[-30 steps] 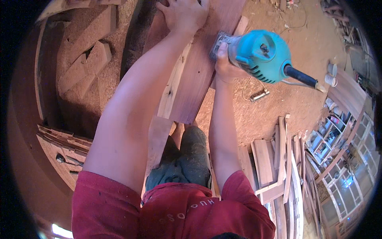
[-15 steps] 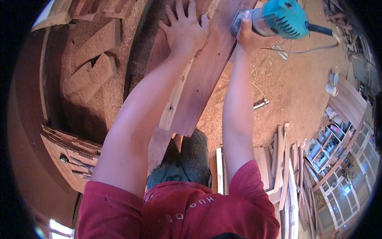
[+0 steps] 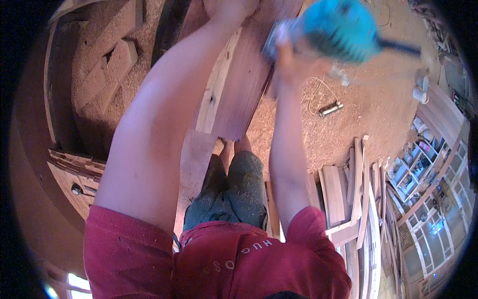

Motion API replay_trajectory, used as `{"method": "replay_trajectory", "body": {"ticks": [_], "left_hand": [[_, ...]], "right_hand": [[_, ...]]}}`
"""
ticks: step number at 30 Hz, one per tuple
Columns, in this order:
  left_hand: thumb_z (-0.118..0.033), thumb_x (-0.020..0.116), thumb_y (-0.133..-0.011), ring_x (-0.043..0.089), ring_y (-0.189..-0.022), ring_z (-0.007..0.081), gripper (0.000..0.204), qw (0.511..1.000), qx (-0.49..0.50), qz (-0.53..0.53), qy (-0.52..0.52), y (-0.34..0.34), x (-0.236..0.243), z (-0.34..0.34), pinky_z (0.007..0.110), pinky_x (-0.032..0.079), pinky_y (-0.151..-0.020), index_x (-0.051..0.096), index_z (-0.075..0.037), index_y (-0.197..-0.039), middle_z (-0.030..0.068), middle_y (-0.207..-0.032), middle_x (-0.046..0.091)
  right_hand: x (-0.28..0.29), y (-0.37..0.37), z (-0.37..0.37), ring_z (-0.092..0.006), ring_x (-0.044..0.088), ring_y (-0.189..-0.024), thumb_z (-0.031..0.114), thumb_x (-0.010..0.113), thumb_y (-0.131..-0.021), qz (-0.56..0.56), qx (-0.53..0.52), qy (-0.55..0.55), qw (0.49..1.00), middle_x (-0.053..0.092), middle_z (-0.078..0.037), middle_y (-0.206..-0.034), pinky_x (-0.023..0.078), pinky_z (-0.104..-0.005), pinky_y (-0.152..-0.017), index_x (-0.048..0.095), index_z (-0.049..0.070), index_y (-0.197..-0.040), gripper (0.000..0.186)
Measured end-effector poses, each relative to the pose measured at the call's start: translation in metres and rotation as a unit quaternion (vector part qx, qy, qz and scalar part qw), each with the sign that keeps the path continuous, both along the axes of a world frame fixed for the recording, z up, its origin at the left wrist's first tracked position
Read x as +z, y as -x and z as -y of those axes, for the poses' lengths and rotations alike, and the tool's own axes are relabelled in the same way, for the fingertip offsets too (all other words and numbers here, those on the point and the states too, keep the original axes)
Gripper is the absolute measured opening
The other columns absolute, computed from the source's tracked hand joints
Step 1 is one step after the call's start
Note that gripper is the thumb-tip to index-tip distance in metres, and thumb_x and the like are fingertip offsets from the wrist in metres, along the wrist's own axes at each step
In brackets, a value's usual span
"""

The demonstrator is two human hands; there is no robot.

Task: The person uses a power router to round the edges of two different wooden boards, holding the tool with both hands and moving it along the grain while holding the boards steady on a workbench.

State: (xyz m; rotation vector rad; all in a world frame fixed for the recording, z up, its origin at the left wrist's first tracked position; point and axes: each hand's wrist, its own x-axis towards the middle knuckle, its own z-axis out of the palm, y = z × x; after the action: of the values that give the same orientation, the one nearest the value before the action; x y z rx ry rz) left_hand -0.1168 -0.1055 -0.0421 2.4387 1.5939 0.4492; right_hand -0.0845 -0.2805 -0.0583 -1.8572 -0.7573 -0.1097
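- Right hand point(image 3: 298, 64): I had it curled around the rounded teal power tool with a black rear cable sleeve point(image 3: 343, 32). Thumb lay forward near the clear guard at the tool's base; the other fingers were blurred or hidden, so I couldn't read each one.
- Tool position: base overlapped the right edge of the long reddish-brown wooden plank point(image 3: 246, 87), body leaning out to the right of it. Motion blur there — I couldn't tell whether the base was flat on the wood.
- Left hand point(image 3: 230, 9): at the top edge of my view, over the plank's left side. Fingers were cut off by the frame, so I couldn't tell how far they were spread or if they held anything.
- Plank: ran from the top of my view down toward the person's dark green shorts point(image 3: 234, 187), a pale knotted wooden strip point(image 3: 213, 99) along its left side.
- Right side: small metallic cylinder point(image 3: 330, 109) with a thin looped cord on the shavings-covered brown floor point(image 3: 383, 117); white buckets point(image 3: 420, 94) farther off; stacked brown boards point(image 3: 333, 192) nearer the right arm.
- Left side: chunky brown wood offcuts point(image 3: 113, 74) among shavings — well apart from the tool.
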Motion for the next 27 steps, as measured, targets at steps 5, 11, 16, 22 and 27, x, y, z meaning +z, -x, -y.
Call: {"method": "replay_trajectory", "body": {"ticks": [5, 11, 16, 22, 27], "left_hand": [[-0.047, 0.047, -0.1, 0.032, -0.15, 0.0412, 0.063, 1.0, 0.0, 0.01, -0.014, 0.002, -0.005, 0.004, 0.066, 0.029, -0.116, 0.048, -0.011, -0.152, 0.0176, -0.163, 0.037], [-0.048, 0.045, -0.101, 0.033, -0.15, 0.0409, 0.063, 1.0, -0.005, -0.012, -0.014, 0.014, -0.005, 0.003, 0.066, 0.03, -0.116, 0.048, -0.011, -0.152, 0.0165, -0.164, 0.036], [-0.05, 0.043, -0.102, 0.031, -0.152, 0.04, 0.065, 1.0, -0.006, 0.003, 0.004, 0.007, -0.003, 0.007, 0.065, 0.027, -0.118, 0.045, -0.013, -0.155, 0.0151, -0.166, 0.033], [-0.05, 0.043, -0.102, 0.029, -0.153, 0.0385, 0.065, 1.0, -0.003, 0.016, 0.018, 0.004, -0.002, 0.01, 0.063, 0.024, -0.12, 0.043, -0.015, -0.156, 0.0133, -0.167, 0.033], [-0.051, 0.044, -0.101, 0.029, -0.153, 0.0387, 0.065, 1.0, 0.006, 0.017, 0.01, 0.007, -0.005, 0.007, 0.063, 0.025, -0.12, 0.044, -0.015, -0.156, 0.0135, -0.166, 0.033]], "right_hand": [[0.0, 0.179, 0.154, -0.0258, 0.059, -0.119, 0.02, 0.083, -0.082, -0.075, 0.057, 0.094, 0.991, 0.06, -0.012, -0.128, 0.047, -0.0448, -0.104, 0.054, 0.013, -0.139, 0.065], [0.006, 0.233, 0.188, -0.039, 0.064, -0.112, 0.025, 0.075, -0.089, -0.071, 0.035, -0.115, 0.99, 0.066, -0.023, -0.117, 0.048, -0.0571, -0.102, 0.046, 0.013, -0.141, 0.061], [0.013, 0.216, 0.178, -0.0417, 0.065, -0.109, 0.027, 0.065, -0.097, -0.057, 0.013, -0.072, 0.996, 0.068, -0.024, -0.113, 0.049, -0.0583, -0.1, 0.047, 0.012, -0.138, 0.047], [0.007, 0.184, 0.157, -0.0379, 0.063, -0.109, 0.03, 0.067, -0.096, -0.038, 0.027, -0.058, 0.997, 0.067, -0.019, -0.111, 0.048, -0.0551, -0.1, 0.053, 0.009, -0.13, 0.043], [-0.015, 0.147, 0.125, -0.0346, 0.062, -0.109, 0.032, 0.068, -0.094, -0.017, 0.046, -0.044, 0.998, 0.067, -0.015, -0.109, 0.048, -0.0524, -0.1, 0.058, 0.006, -0.124, 0.04]]}}
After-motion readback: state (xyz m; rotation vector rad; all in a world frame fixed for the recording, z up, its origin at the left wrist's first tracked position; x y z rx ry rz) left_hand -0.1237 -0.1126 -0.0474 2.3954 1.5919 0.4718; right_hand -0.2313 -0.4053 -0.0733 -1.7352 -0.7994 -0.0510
